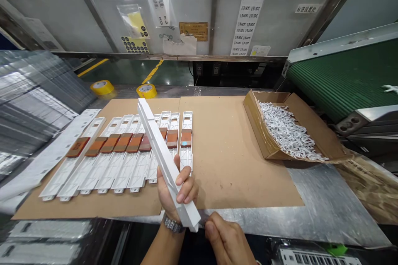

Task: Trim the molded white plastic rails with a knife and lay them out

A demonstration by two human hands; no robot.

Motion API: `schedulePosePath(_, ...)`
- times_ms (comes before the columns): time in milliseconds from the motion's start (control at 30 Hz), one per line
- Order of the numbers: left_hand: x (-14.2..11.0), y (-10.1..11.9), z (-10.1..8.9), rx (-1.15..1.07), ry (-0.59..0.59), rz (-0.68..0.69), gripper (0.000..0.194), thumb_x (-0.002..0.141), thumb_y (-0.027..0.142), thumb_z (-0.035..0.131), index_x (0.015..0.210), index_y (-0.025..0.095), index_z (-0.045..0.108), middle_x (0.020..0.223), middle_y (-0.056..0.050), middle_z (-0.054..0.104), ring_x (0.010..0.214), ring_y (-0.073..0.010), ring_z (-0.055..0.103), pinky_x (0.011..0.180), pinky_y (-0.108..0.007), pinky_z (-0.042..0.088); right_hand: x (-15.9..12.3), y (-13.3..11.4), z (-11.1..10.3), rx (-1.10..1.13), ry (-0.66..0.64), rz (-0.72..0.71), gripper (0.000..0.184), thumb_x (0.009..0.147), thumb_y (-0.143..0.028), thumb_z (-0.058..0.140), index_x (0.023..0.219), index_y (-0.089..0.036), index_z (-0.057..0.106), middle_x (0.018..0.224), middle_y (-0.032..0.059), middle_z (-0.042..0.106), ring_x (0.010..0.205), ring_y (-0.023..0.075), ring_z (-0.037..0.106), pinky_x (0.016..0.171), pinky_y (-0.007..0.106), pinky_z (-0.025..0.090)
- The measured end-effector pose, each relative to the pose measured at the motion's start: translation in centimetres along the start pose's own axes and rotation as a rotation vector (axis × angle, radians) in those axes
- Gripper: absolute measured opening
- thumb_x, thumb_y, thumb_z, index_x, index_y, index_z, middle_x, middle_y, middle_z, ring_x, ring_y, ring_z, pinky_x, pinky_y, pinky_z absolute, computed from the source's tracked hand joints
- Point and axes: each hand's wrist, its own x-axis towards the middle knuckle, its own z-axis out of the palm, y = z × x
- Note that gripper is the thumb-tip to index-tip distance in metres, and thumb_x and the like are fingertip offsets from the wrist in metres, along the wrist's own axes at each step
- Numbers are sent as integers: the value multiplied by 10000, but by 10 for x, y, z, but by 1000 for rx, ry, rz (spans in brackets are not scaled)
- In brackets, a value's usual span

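A long white plastic bar (pixel 160 147) stands tilted in front of me, its top leaning left. My left hand (pixel 178 188), with a metal watch on the wrist, is closed around its lower part. Close beside the bar's bottom end, my right hand (pixel 228 236) is curled with thumb and fingers together; whatever may be between them is hidden. Behind the bar lies a row of several flat white plastic strips (pixel 105 172). Reddish-brown blocks (pixel 121 143) rest across the middle of these strips.
Brown cardboard (pixel 230 145) covers much of the metal table (pixel 336 203). An open carton (pixel 261 132) of small white plastic pieces (pixel 287 130) stands at right, near a green conveyor belt (pixel 351 70). Two yellow tape rolls (pixel 146 90) sit at the back. Wrapped stacks (pixel 34 99) rise at left.
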Motion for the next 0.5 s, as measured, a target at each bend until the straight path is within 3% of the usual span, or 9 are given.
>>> schedulePosePath(200,1,-2,0,2,4,1,501,907,484,261,1135,173,581,677,13,533,381,-19,428,406,-126,401,-2,2,3,2,-1,-1,327,963,-394,233,689,-234,313,548,-44,419,456,103,397,466,227,267)
schedulePosePath(500,-2,-2,-3,-2,10,0,491,905,468,286,1145,155,578,677,13,534,385,-16,448,385,-109,388,-3,0,1,4,-24,12,332,962,-400,232,679,-235,283,548,-52,363,454,99,342,462,238,236)
